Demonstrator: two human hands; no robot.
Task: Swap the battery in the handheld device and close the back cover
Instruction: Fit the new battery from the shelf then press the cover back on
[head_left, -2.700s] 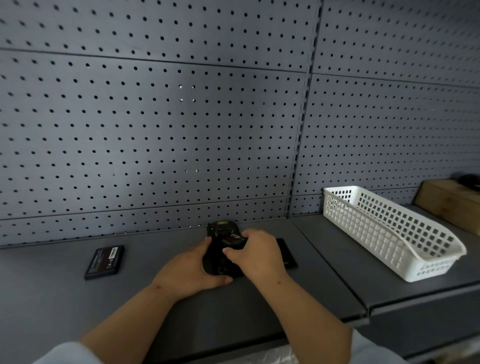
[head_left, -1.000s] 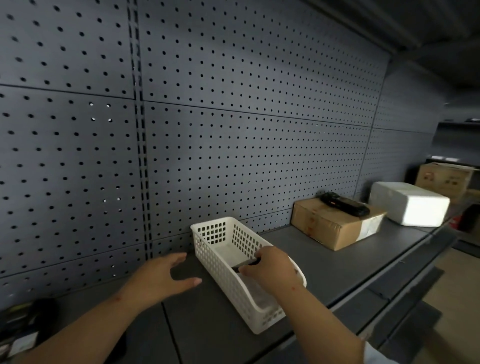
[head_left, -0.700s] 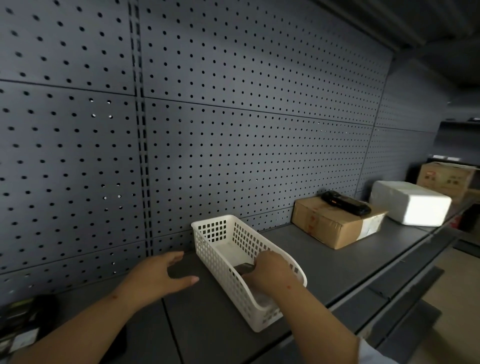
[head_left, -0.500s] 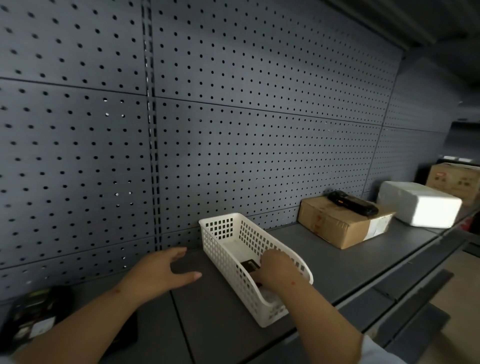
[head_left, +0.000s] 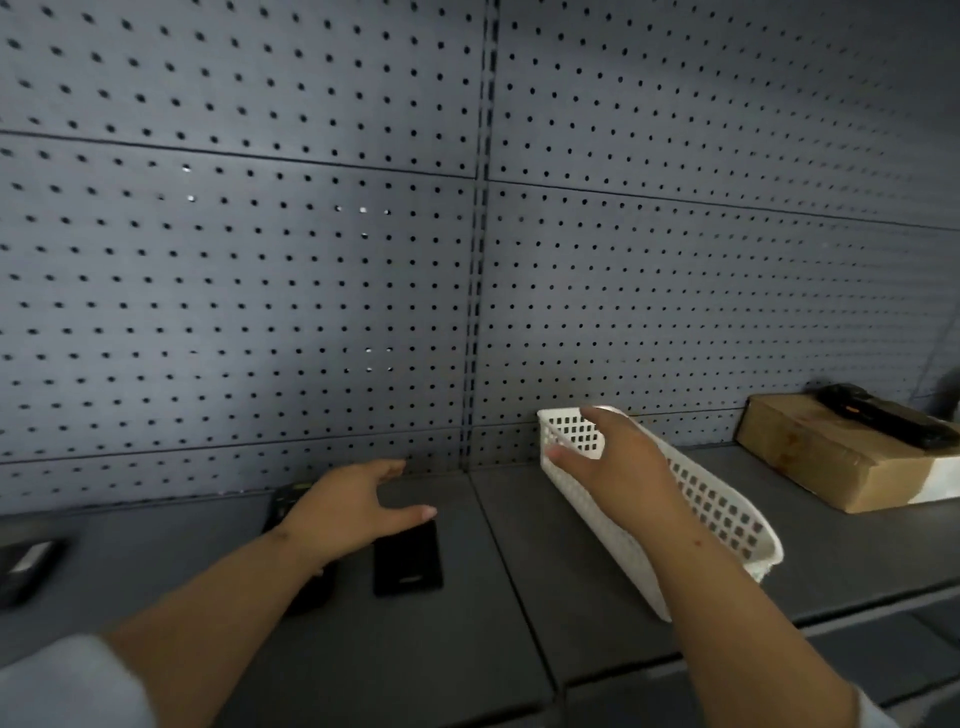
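The black handheld device (head_left: 284, 503) lies on the grey shelf (head_left: 156, 561), mostly hidden under my left hand (head_left: 353, 499), which hovers over it with fingers spread and empty. Just right of it the flat black back cover (head_left: 408, 561) lies loose on the shelf. A black battery (head_left: 26, 566) with a pale label rests at the far left edge. My right hand (head_left: 618, 462) is raised in front of the white basket (head_left: 727, 514), fingers apart and holding nothing. The basket's inside is hidden from here.
A cardboard box (head_left: 831, 457) stands on the shelf at the right with another black handheld (head_left: 883, 415) on top. The perforated grey back wall (head_left: 311, 260) rises directly behind. The shelf's front edge runs below my forearms.
My right hand left the dark battery in the white basket and has risen out empty. The view swung back left, and my left hand moved over the device.
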